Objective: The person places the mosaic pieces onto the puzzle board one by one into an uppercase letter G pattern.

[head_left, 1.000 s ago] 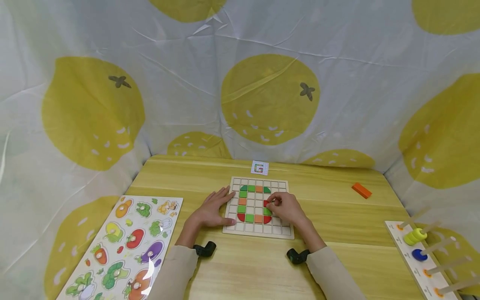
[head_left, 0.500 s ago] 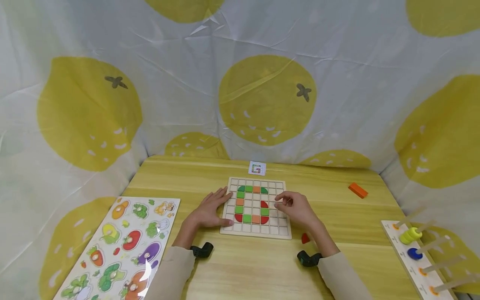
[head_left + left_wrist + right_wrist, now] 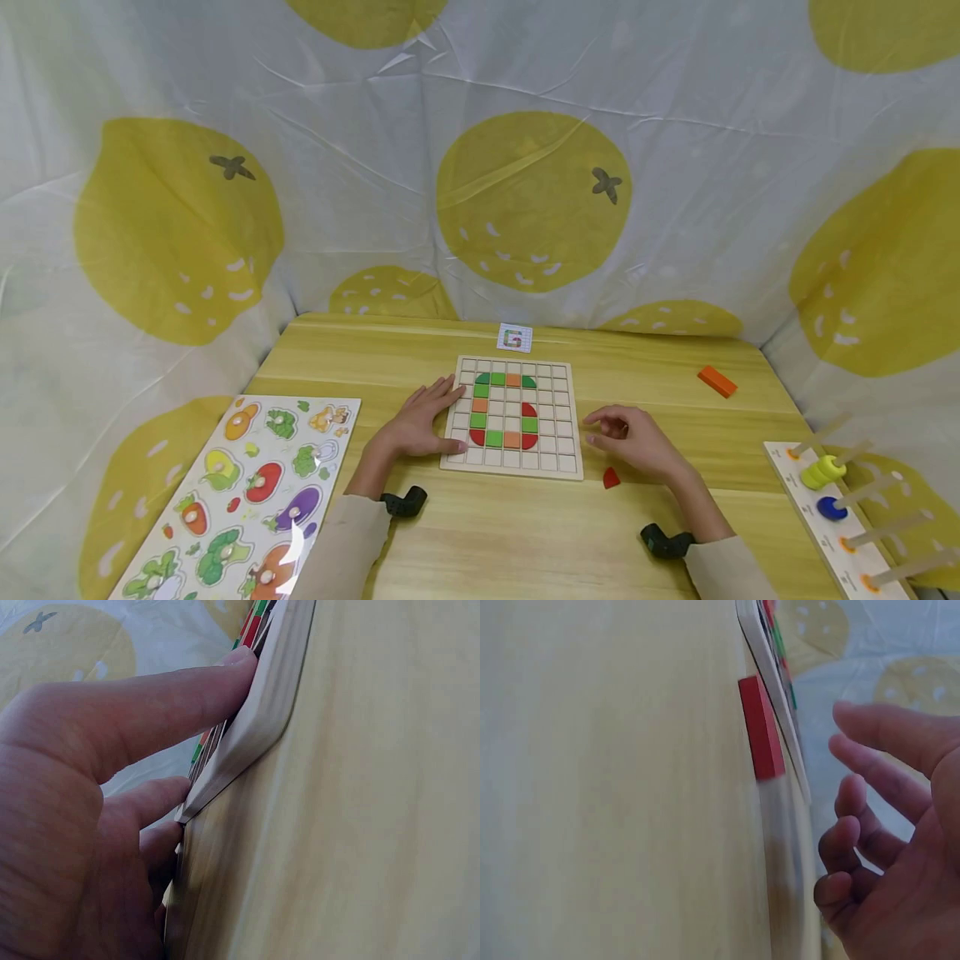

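A wooden grid board (image 3: 559, 392) lies mid-table with green, orange and red tiles forming a letter shape. My left hand (image 3: 417, 423) rests flat against the board's left edge, fingers straight; in the left wrist view the fingers (image 3: 172, 697) touch the board's rim (image 3: 271, 697). My right hand (image 3: 634, 438) lies on the table just right of the board, fingers loosely curled and holding nothing. A small red tile (image 3: 611, 477) lies on the table near that hand, by the board's front right corner. The right wrist view shows the red tile (image 3: 761, 727) beside the board's edge (image 3: 759, 645), apart from the right hand (image 3: 885, 855).
A small pattern card (image 3: 513, 338) sits behind the board. An orange block (image 3: 717, 381) lies at the far right. A vegetable peg puzzle (image 3: 240, 492) occupies the front left. A peg rack with yellow and blue rings (image 3: 836, 500) stands at the front right. Lemon-print cloth walls surround the table.
My right hand has left the tiles on the board and moved right and down onto the table. The red tile by the board's corner has come into view. The left hand stayed put.
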Demonstrator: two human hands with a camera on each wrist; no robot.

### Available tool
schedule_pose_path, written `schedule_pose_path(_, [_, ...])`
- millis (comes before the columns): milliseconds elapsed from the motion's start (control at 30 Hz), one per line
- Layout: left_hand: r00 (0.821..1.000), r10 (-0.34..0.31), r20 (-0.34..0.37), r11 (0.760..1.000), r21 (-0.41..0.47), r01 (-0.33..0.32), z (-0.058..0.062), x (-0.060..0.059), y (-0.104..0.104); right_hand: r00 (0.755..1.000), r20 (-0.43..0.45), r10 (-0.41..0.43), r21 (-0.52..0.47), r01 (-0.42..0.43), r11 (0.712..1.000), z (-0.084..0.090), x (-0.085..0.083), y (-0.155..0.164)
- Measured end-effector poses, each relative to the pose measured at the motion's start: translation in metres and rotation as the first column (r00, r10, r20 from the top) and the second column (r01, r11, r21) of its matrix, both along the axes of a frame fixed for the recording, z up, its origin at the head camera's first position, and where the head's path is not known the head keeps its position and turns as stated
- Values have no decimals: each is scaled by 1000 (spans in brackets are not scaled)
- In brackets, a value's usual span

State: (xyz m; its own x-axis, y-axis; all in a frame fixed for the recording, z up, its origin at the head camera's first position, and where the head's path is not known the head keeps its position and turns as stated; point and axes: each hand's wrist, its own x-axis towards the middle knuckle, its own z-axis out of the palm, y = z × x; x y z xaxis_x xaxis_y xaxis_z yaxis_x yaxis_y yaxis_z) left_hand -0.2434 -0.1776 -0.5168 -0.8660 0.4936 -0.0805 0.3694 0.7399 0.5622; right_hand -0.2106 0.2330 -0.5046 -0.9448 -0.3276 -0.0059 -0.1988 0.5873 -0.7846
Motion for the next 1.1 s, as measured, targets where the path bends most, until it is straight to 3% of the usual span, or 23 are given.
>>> schedule_pose_path(267, [1000, -3, 1, 1000, -5, 3, 0, 0, 0, 992, -22, 123, -46, -124, 991, -2, 14, 26])
schedule_pose_path(467, [1000, -8, -6, 1000, -2, 8, 0, -1, 0, 973, -67, 221, -3, -222, 975, -6, 19, 39])
schedule_pose_path(733, [1000, -3, 1, 1000, -3, 3, -3, -1, -1, 953, -54, 297, 15, -297, 955, -7, 21, 45])
schedule_pose_path(933, [1000, 3, 6, 1000, 0, -3, -1, 0, 0, 955, -62, 289, 2, -290, 957, -6, 21, 43])
schedule_pose_path(1100, [1000, 8, 8, 1000, 3, -8, 0, 0, 1, 980, -3, 198, 15, -198, 980, -5, 21, 41])
